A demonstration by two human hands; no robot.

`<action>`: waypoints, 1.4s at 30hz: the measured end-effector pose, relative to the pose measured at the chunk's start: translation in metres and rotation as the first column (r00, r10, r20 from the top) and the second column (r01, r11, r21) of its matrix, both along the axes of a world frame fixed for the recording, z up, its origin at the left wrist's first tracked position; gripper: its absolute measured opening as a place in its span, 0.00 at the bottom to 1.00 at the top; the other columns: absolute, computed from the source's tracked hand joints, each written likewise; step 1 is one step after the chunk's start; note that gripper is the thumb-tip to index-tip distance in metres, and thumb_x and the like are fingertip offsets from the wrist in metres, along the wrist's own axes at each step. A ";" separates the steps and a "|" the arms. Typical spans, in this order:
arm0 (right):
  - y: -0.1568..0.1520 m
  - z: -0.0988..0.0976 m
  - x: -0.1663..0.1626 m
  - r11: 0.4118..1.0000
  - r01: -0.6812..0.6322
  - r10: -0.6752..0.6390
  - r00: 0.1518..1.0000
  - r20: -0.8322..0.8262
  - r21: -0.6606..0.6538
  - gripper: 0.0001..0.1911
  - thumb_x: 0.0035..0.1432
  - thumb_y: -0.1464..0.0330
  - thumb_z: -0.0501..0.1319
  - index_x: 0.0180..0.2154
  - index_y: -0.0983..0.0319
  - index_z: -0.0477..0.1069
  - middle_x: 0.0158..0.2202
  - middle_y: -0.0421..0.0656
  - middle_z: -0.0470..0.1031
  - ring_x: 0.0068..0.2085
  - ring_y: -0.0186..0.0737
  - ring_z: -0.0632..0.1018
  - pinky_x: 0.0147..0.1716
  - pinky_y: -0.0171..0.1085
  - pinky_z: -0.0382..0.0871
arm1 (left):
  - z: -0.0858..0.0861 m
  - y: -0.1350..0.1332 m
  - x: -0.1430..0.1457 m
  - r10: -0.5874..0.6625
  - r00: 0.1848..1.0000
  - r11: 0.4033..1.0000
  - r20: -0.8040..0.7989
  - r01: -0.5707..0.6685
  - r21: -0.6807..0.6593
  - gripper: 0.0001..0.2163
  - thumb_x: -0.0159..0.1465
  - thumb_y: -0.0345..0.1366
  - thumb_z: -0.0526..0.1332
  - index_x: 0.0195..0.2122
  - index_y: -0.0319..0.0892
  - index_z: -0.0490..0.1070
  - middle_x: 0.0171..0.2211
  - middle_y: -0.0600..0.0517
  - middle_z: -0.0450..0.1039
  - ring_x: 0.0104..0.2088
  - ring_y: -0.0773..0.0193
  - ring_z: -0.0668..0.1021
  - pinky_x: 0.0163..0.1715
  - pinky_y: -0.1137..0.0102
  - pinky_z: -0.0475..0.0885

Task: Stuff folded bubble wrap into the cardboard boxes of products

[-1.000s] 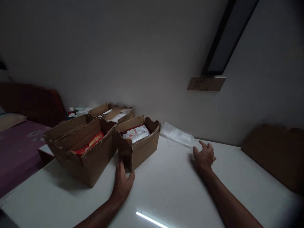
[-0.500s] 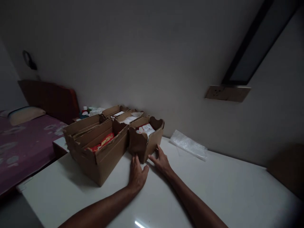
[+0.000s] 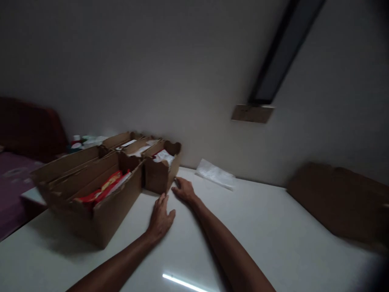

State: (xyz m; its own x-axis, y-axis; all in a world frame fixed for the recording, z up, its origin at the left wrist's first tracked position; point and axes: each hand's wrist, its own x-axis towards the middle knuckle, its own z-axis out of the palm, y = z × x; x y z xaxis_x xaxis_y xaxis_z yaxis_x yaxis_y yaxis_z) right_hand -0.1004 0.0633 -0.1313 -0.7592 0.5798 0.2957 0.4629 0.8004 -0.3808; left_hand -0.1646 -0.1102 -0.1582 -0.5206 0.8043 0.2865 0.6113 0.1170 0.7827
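Note:
A small cardboard box (image 3: 156, 178) with a wavy-cut rim stands near the wall, holding white and red packets (image 3: 164, 157). My right hand (image 3: 184, 190) is by its near right corner, fingers apart and the fingertips close to the side. Just in front of the box, my left hand (image 3: 161, 217) rests near the tabletop with thumb spread and nothing in it. Whether either hand touches the cardboard is hard to tell. To the left sits a larger divided cardboard box (image 3: 118, 215) with red packets (image 3: 105, 188) inside.
Two more cardboard compartments (image 3: 133, 147) with white items stand behind. A clear plastic bag (image 3: 215, 174) lies by the wall on the white table (image 3: 258, 227). Brown cardboard (image 3: 334, 198) is at the right. A bed (image 3: 15, 170) is at the far left.
The view has turned right, bringing the brown cardboard further into sight. The small box now sits back against the compartment behind it, and both hands are a little apart from where they pressed near it.

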 end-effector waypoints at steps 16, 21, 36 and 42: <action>0.051 0.103 0.427 0.559 0.709 -0.696 0.683 -0.222 0.429 0.24 0.59 0.75 0.55 0.58 0.69 0.65 0.67 0.64 0.55 0.67 0.64 0.52 0.58 0.61 0.42 | -0.027 0.021 0.123 -0.426 0.762 0.900 -0.488 0.301 -0.315 0.25 0.68 0.44 0.50 0.64 0.39 0.64 0.68 0.40 0.56 0.69 0.49 0.56 0.67 0.49 0.49; 0.083 0.166 0.486 0.370 0.863 -0.897 0.428 -0.108 0.343 0.15 0.59 0.69 0.61 0.45 0.72 0.75 0.43 0.64 0.77 0.51 0.59 0.73 0.47 0.51 0.56 | -0.009 0.034 0.163 -0.475 0.784 0.874 -0.400 0.366 -0.320 0.26 0.68 0.43 0.52 0.64 0.38 0.62 0.69 0.40 0.54 0.70 0.50 0.54 0.68 0.50 0.46; -0.092 0.147 0.431 0.926 0.230 -0.210 0.973 -0.099 0.298 0.13 0.62 0.65 0.57 0.35 0.57 0.80 0.32 0.44 0.82 0.34 0.43 0.80 0.39 0.41 0.71 | 0.004 -0.022 0.163 -0.318 0.913 0.948 0.257 0.308 0.079 0.39 0.56 0.42 0.63 0.66 0.35 0.51 0.68 0.35 0.54 0.67 0.46 0.62 0.65 0.52 0.58; -0.166 0.125 0.412 0.991 0.106 -0.061 0.908 -0.414 0.087 0.23 0.59 0.58 0.63 0.56 0.45 0.69 0.62 0.45 0.68 0.59 0.54 0.71 0.53 0.54 0.71 | 0.009 -0.109 0.164 -0.382 0.809 0.924 0.447 0.321 0.207 0.44 0.55 0.47 0.67 0.68 0.39 0.47 0.66 0.37 0.58 0.65 0.44 0.64 0.63 0.54 0.62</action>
